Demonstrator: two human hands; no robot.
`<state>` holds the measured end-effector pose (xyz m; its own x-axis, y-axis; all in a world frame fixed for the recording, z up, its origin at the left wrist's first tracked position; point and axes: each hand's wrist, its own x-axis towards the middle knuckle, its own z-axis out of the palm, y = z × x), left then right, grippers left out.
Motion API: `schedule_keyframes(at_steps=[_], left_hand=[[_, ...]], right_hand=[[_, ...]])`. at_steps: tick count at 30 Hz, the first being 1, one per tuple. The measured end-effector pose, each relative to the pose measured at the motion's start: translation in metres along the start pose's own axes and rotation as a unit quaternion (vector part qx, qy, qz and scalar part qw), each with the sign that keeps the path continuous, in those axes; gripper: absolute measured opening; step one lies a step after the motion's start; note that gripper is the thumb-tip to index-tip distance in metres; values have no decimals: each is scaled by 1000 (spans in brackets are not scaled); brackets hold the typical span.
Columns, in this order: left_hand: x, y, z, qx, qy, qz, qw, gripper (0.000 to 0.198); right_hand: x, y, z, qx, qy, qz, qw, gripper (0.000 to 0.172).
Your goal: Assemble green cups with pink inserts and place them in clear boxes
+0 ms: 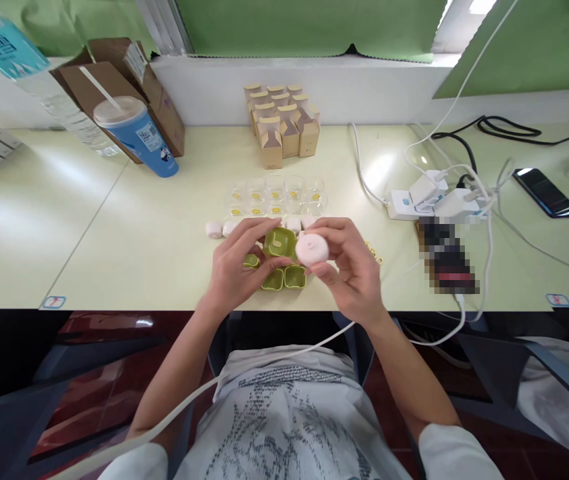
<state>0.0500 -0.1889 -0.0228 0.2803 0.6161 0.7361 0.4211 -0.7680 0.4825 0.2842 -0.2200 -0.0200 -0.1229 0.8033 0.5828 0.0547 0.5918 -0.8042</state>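
My left hand (232, 277) is closed on a small green square cup (280, 242), its hollow side facing me. In my right hand (354, 270), thumb and fingers pinch a pale pink rounded piece (312, 250) with a small nub on it. The two pieces are close together; I cannot tell whether they touch. Below them on the table, several more green cups (295, 276) lie open side up. Behind my hands runs a row of whitish-pink rounded pieces (214, 230), partly hidden by the fingers. Small yellow bits (373, 252) lie beyond my right hand.
A clear plastic tray (275, 193) with yellow marks and several small cardboard boxes (270, 143) stand farther back. At left are a blue drink cup (147, 140), a carton (167, 113) and a water bottle (59, 100). A power strip (404, 205), cables and a phone (547, 192) lie right.
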Motion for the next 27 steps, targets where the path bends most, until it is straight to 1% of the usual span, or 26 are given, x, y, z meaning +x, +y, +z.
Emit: schedule_keyframes(at_steps=[2,3,4,5,6,7,9,10,12,14,15,16,17,18,20,21,22,23,24,25,27], left_hand=[[-1,-8,0,22,11,-27,999,56],[-2,-11,0,35,18,-33,999,57],[-2,-13,-1,48,25,-35,998,57],[-3,-15,-2,56,31,-36,997,56],[-3,-15,-2,56,33,-38,997,55],[-3,-16,-3,48,32,-42,997,52],[-2,-15,-2,11,22,-60,998,46],[-2,-15,-2,-12,16,-69,997,45],[-1,-14,-1,-52,9,-82,995,47],[0,-13,-3,-63,11,-83,995,49],[1,-12,-3,-52,16,-78,995,50],[1,-11,-4,-33,24,-68,997,50],[2,-10,-5,-11,31,-55,998,50],[2,-9,-5,10,35,-43,998,50],[2,-6,-3,38,25,-23,999,50],[1,-4,-1,45,12,-13,999,50],[0,-2,1,48,-8,3,999,51],[-1,1,4,50,-29,26,998,53],[-3,3,6,52,-48,53,996,54],[-4,5,8,54,-62,82,993,55],[-6,10,11,63,-73,127,987,58]], right_hand=[[5,11,-17,-40,59,25,997,35],[9,18,-28,-92,86,49,991,36],[13,27,-40,-167,109,76,977,37],[18,37,-51,-251,120,100,955,36],[23,46,-61,-337,111,119,927,34],[28,54,-69,-402,87,138,901,32],[35,67,-76,-483,15,178,857,34],[38,72,-76,-504,-19,195,841,37],[39,79,-74,-519,-70,213,825,45],[36,85,-73,-510,-101,213,827,52],[34,87,-74,-504,-107,206,832,54],[32,88,-74,-502,-100,189,838,56],[29,86,-74,-505,-81,158,845,55],[26,82,-73,-507,-49,112,853,53],[21,63,-66,-485,22,-14,874,39],[18,51,-60,-453,44,-83,887,29],[15,37,-52,-407,32,-138,902,22],[13,24,-43,-366,8,-175,914,23],[11,13,-34,-337,-26,-209,918,26],[9,5,-26,-331,-51,-231,914,26],[5,-2,-14,-347,-70,-250,901,24]])
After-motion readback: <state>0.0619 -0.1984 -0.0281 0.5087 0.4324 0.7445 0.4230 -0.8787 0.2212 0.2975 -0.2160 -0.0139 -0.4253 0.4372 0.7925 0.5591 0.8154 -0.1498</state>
